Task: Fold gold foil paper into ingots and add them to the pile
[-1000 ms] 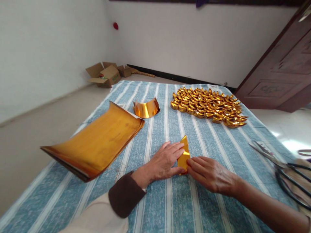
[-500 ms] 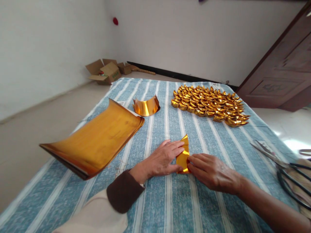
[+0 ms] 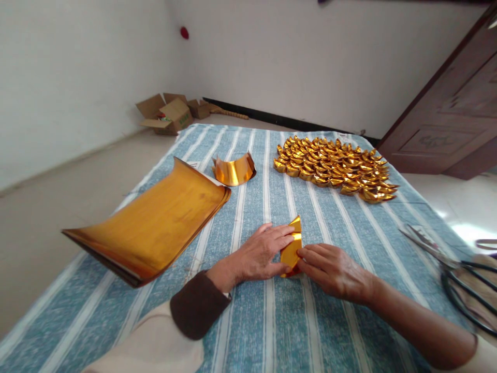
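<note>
A small piece of folded gold foil paper point(image 3: 292, 252) lies on the striped cloth, its top end coming to a point. My left hand point(image 3: 264, 254) holds it from the left, fingers across its upper part and thumb at its lower edge. From the other side my right hand point(image 3: 334, 272) pinches the paper's right edge near the bottom. The fingertips partly cover the lower fold there. Beyond the hands, to the right, stand rows of folded gold foil ingots point(image 3: 334, 166).
Left of my hands lies a stack of large gold foil sheets point(image 3: 155, 223), edges curled up. Smaller curved foil sheets point(image 3: 234, 171) rest behind it. Black-handled scissors point(image 3: 450, 261) lie at the cloth's right edge. An open cardboard box point(image 3: 171, 116) stands on the floor behind.
My right hand has shifted slightly left with the paper's right edge, and the lower corner looks more folded in. My left hand has hardly moved.
</note>
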`<action>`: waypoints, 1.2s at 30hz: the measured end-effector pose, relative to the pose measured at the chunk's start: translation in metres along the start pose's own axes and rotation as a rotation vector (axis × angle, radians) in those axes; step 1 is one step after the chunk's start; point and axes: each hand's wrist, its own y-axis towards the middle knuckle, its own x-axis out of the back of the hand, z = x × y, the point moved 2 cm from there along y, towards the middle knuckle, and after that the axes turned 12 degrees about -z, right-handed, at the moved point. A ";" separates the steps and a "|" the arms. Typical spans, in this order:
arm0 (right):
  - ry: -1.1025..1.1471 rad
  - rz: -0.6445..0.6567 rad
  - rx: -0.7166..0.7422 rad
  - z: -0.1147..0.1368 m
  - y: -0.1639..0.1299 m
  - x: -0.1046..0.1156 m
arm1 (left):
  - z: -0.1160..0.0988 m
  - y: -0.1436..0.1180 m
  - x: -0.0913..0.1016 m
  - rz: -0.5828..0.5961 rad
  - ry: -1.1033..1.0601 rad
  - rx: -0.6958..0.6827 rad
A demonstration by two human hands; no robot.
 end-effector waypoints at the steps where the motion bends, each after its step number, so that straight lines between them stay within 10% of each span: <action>1: 0.004 -0.009 -0.009 0.000 0.000 -0.001 | 0.001 0.000 0.000 0.002 -0.005 -0.003; 36: -0.026 -0.143 -0.126 -0.012 -0.001 -0.021 | -0.022 -0.030 0.013 -0.117 0.247 -0.120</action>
